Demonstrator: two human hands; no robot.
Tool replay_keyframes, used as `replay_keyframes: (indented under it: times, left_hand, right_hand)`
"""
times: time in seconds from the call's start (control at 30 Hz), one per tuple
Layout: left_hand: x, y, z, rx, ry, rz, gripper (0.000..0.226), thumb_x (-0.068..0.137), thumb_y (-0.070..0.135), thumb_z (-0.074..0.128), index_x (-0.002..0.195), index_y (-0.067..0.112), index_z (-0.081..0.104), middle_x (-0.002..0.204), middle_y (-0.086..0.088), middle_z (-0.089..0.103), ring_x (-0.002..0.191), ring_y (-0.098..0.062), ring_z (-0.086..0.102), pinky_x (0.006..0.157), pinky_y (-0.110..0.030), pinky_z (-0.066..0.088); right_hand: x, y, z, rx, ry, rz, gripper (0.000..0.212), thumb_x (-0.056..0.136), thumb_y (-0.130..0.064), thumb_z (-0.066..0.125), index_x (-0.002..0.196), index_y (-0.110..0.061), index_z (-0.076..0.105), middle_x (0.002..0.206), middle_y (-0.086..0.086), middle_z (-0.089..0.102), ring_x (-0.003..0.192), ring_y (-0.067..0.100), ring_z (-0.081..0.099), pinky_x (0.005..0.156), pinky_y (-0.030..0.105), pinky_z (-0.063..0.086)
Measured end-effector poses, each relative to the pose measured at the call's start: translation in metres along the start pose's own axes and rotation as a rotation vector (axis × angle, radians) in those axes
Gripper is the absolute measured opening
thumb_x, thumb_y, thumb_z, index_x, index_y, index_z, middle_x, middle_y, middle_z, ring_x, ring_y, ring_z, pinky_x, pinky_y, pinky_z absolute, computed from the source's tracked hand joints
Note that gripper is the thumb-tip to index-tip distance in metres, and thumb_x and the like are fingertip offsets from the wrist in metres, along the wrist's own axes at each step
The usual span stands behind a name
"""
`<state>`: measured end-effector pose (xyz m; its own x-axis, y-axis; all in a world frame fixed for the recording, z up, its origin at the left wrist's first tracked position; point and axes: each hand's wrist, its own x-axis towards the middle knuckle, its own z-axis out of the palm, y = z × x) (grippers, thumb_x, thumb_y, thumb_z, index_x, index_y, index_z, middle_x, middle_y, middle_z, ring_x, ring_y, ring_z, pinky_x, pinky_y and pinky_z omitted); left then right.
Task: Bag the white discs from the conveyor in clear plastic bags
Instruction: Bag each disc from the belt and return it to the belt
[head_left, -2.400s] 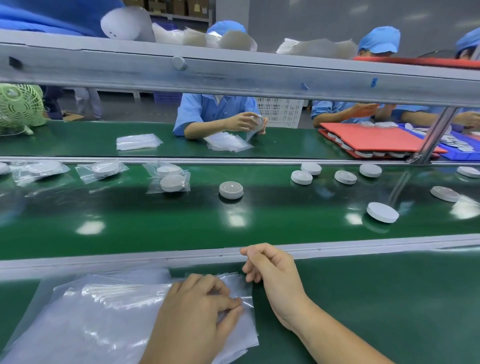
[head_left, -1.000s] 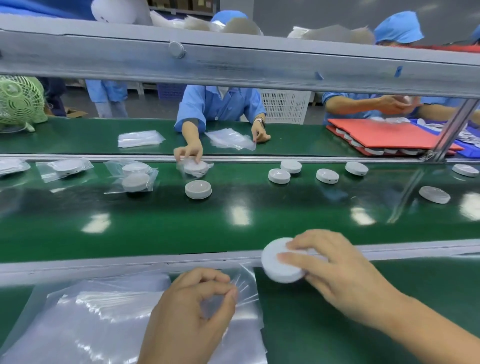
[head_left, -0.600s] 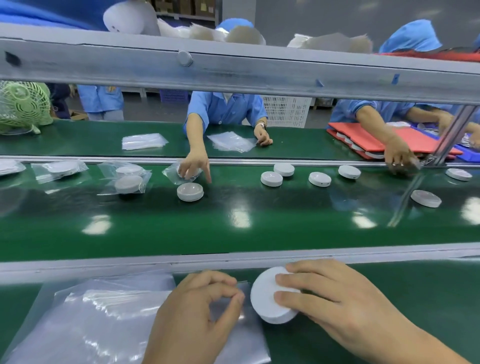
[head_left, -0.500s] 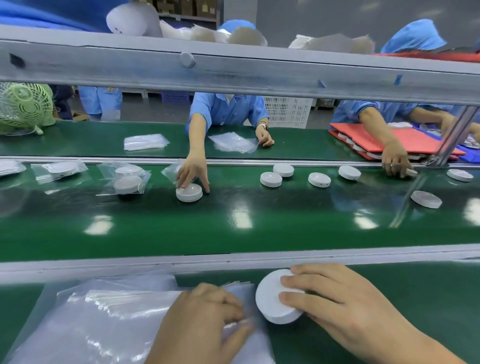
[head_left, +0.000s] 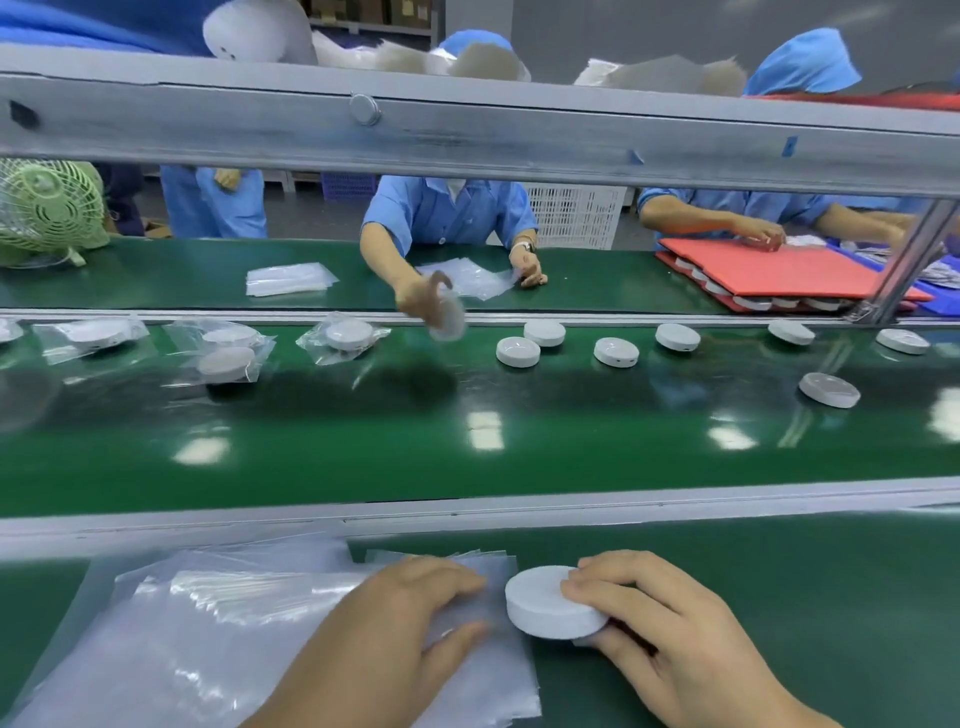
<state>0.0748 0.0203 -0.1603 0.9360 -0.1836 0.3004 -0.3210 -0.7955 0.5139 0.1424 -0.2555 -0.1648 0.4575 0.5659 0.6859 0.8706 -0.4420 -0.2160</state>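
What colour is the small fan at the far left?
The fan is light green, seen in the head view, the only view.

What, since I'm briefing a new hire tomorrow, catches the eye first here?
Nearest, the right hand holds a white disc beside the pile of clear bags that the left hand presses on. Beyond, loose discs sit on the right of the green belt, bagged discs on its left.

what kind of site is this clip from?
Likely a factory packing line: a green conveyor belt carries white discs, some already bagged; workers in blue smocks work opposite; clear bags lie stacked nearby.
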Motion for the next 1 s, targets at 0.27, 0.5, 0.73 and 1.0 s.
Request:
replay_keyframes:
  times: [0.27, 0.5, 0.73, 1.0]
  left_hand:
    - [0.003, -0.008, 0.002, 0.007, -0.083, -0.031, 0.015, 0.093, 0.041, 0.069, 0.102, 0.036, 0.079, 0.111, 0.033, 0.065, 0.116, 0.022, 0.045, 0.101, -0.007, 0.037]
    - [0.004, -0.001, -0.003, -0.119, 0.097, -0.046, 0.010, 0.089, 0.039, 0.068, 0.090, 0.037, 0.078, 0.106, 0.038, 0.063, 0.103, 0.012, 0.062, 0.089, -0.009, 0.045]
    - [0.006, 0.016, -0.014, -0.328, 0.083, -0.080, 0.010, 0.089, 0.042, 0.071, 0.095, 0.048, 0.076, 0.102, 0.032, 0.070, 0.103, 0.006, 0.066, 0.093, -0.012, 0.046]
    - [0.006, 0.043, -0.003, -0.774, -0.091, -0.166, 0.045, 0.079, 0.057, 0.074, 0.123, 0.054, 0.064, 0.134, 0.023, 0.062, 0.131, 0.000, 0.053, 0.117, -0.027, 0.035]
  right_hand:
    - [-0.001, 0.000, 0.005, 0.064, 0.023, 0.004, 0.023, 0.101, -0.034, 0.066, 0.119, -0.022, 0.074, 0.117, -0.009, 0.067, 0.106, 0.013, 0.069, 0.082, 0.032, 0.058]
    - [-0.002, 0.000, 0.004, 0.030, 0.018, -0.082, 0.021, 0.104, -0.025, 0.061, 0.119, -0.020, 0.076, 0.121, -0.006, 0.070, 0.117, 0.019, 0.067, 0.087, 0.036, 0.058]
    - [0.005, -0.007, -0.003, 0.033, 0.090, -0.081, 0.020, 0.097, -0.017, 0.066, 0.111, -0.015, 0.081, 0.120, -0.002, 0.072, 0.121, 0.021, 0.067, 0.089, 0.036, 0.060]
    - [0.011, -0.025, 0.004, 0.413, 0.270, 0.198, 0.028, 0.088, -0.032, 0.084, 0.114, -0.034, 0.076, 0.111, -0.009, 0.077, 0.099, 0.018, 0.076, 0.080, 0.034, 0.062]
